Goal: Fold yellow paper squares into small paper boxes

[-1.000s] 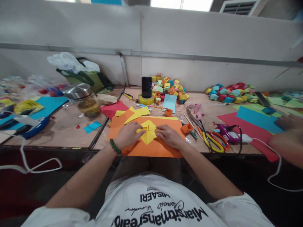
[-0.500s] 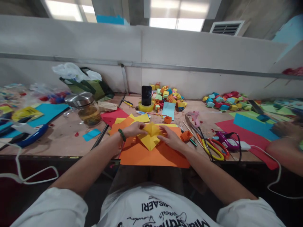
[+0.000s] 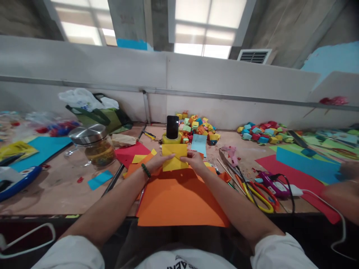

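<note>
Now lifted off the orange sheet [image 3: 179, 198], the yellow paper [image 3: 174, 157] is pinched between my left hand [image 3: 158, 161] and right hand [image 3: 193, 161], its folds flattened.

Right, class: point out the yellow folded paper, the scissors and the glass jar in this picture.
yellow folded paper [image 3: 174, 157], head view, middle of its flat face.
scissors [image 3: 259, 196], head view, on the yellow and red handles.
glass jar [image 3: 97, 151], head view, on its glass body.

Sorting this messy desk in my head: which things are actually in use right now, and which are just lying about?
In use: yellow paper, held by left hand and right hand; orange sheet underneath.
Lying about: scissors, glass jar, phone, glue gun.
</note>
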### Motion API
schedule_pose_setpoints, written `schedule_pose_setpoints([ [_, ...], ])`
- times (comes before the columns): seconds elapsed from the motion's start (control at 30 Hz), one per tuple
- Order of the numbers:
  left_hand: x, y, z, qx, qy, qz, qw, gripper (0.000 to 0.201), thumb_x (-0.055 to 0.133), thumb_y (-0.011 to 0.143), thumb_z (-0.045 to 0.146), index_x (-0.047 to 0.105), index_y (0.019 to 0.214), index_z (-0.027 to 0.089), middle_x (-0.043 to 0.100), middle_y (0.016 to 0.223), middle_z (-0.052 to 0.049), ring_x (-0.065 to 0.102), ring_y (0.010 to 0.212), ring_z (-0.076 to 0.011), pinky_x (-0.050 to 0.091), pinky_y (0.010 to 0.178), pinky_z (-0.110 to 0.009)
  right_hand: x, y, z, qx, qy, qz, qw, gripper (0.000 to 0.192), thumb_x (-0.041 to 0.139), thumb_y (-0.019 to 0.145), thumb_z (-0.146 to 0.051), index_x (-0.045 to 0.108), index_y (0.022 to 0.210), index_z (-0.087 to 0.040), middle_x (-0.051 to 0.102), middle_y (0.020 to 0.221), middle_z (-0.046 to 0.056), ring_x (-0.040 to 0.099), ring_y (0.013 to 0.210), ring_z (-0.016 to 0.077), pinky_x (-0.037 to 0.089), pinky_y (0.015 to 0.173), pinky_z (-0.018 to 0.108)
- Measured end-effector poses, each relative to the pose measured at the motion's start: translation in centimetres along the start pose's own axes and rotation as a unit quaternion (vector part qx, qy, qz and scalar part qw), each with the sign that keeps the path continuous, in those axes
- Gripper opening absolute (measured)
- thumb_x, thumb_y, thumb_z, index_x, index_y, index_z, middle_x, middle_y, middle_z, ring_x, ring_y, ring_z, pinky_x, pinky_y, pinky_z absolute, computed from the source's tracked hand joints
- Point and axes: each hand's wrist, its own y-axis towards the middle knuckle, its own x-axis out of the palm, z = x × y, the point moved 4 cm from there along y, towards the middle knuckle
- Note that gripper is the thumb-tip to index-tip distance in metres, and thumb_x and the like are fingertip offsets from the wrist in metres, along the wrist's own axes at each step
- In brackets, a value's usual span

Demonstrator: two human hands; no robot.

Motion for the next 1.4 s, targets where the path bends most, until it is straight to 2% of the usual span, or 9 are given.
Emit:
schedule_pose_setpoints([
  [0.13,-0.5,0.1,-1.6,-0.026,0.019,0.012,0.999,0.045,0.073,0.073,0.037,0.063,0.11,0.015,0.072,0.112,-0.014,0.07,0.098,-0.0257,0.055,0.085,-0.036,-0.1,-0.3,1.7,0.044,0.032,0.02,0.998,0.045,0.081,0.058,-0.046,0.068,0.091,-0.019,0.07,0.075,0.001,0.062,0.06,0.0143,0.051,0.057,0.026],
  [0.3,-0.3,0.0,-1.7,-0.053,0.01,-0.013,0.998,0.044,0.067,0.076,0.035,0.062,0.115,0.014,0.068,0.121,-0.017,0.068,0.103,-0.0283,0.054,0.088,-0.039,-0.5,0.0,2.3,0.027,0.03,0.018,0.999,0.04,0.086,0.051,-0.041,0.068,0.077,-0.016,0.07,0.081,0.003,0.065,0.074,0.018,0.055,0.071,0.032],
  [0.5,0.5,-0.4,-1.0,-0.016,-0.022,-0.04,0.999,0.054,0.066,0.074,0.028,0.057,0.126,0.017,0.06,0.134,-0.015,0.064,0.113,-0.0296,0.054,0.09,-0.04,-0.3,-0.7,1.7,0.031,0.032,-0.016,0.999,0.039,0.083,0.058,-0.041,0.068,0.085,-0.018,0.071,0.083,0.002,0.066,0.075,0.0172,0.054,0.071,0.031],
  [0.63,0.0,-0.4,-1.0,-0.029,0.016,0.004,0.999,0.042,0.061,0.076,0.026,0.06,0.118,0.017,0.062,0.13,-0.017,0.065,0.111,-0.0302,0.053,0.09,-0.042,-0.1,-1.0,0.9,0.054,0.026,-0.061,0.996,0.042,0.084,0.057,-0.036,0.068,0.091,-0.017,0.07,0.078,0.0,0.062,0.062,0.0116,0.049,0.058,0.023],
  [0.83,0.0,-0.7,-0.2,-0.015,0.006,0.059,0.998,0.035,0.067,0.072,0.027,0.063,0.105,0.017,0.071,0.111,-0.015,0.07,0.097,-0.0282,0.055,0.085,-0.041,-0.8,-0.8,0.7,0.045,0.017,-0.044,0.998,0.046,0.079,0.064,-0.038,0.065,0.103,-0.018,0.062,0.058,-0.007,0.053,0.045,0.0072,0.045,0.049,0.021],
  [0.93,0.0,-0.8,0.5,0.015,0.028,0.059,0.998,0.04,0.071,0.069,0.033,0.064,0.103,0.014,0.073,0.102,-0.012,0.069,0.093,-0.0266,0.055,0.082,-0.037,-1.2,-0.8,0.6,0.051,0.012,-0.081,0.995,0.052,0.079,0.064,-0.036,0.062,0.11,-0.018,0.059,0.053,-0.008,0.056,0.046,0.0086,0.047,0.05,0.021],
  [1.07,0.0,-1.0,1.1,0.053,0.043,0.076,0.995,0.05,0.075,0.063,0.039,0.064,0.105,0.014,0.073,0.104,-0.008,0.069,0.092,-0.0229,0.055,0.082,-0.033,-1.5,-1.1,-0.5,0.067,0.007,-0.121,0.99,0.053,0.078,0.063,-0.03,0.06,0.11,-0.015,0.063,0.055,-0.006,0.061,0.05,0.0104,0.047,0.053,0.021],
  [1.23,0.3,-1.1,1.2,0.068,0.057,0.081,0.993,0.054,0.076,0.06,0.046,0.066,0.101,0.012,0.074,0.1,-0.01,0.069,0.086,-0.0235,0.055,0.076,-0.033,-1.4,-1.5,-1.9,0.052,-0.019,-0.13,0.99,0.042,0.072,0.061,-0.021,0.058,0.1,-0.017,0.06,0.055,-0.007,0.055,0.049,0.0088,0.043,0.05,0.02],
  [1.4,-1.6,-0.6,1.1,0.049,0.041,0.133,0.989,0.046,0.074,0.065,0.042,0.064,0.101,0.015,0.073,0.1,-0.008,0.069,0.088,-0.0225,0.056,0.079,-0.034,-2.0,-1.7,-2.0,0.026,-0.075,-0.103,0.991,0.039,0.065,0.067,-0.021,0.054,0.105,-0.018,0.059,0.056,-0.007,0.054,0.051,0.0093,0.042,0.051,0.02],
])
